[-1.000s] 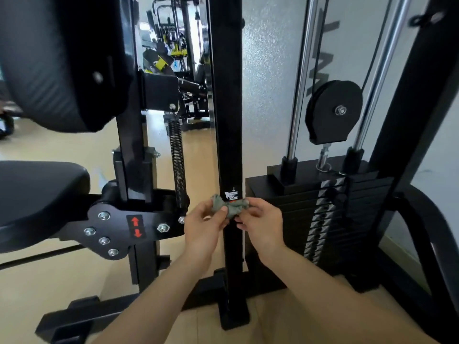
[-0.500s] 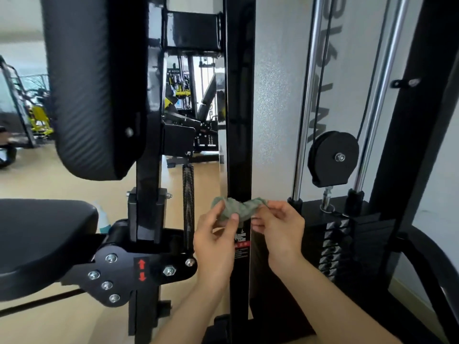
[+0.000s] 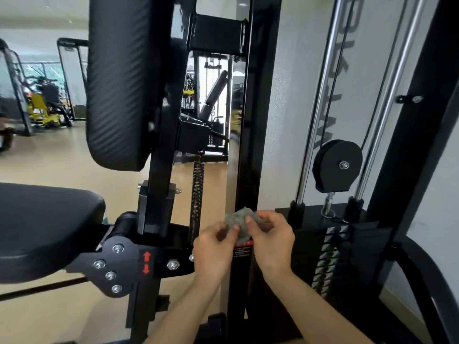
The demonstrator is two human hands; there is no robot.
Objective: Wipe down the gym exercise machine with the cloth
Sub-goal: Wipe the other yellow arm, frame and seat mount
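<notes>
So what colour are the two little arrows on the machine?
The arrows are red, best seen in the head view.

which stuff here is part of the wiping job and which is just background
In the job: cloth, pinched by left hand and right hand; black upright post behind it; back pad, seat and weight stack of the same machine.
Just about: yellow machines far left; bench machine beyond the frame.

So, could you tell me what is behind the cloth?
The black post, with a label showing just below. The post's face right behind the cloth is covered.
</notes>
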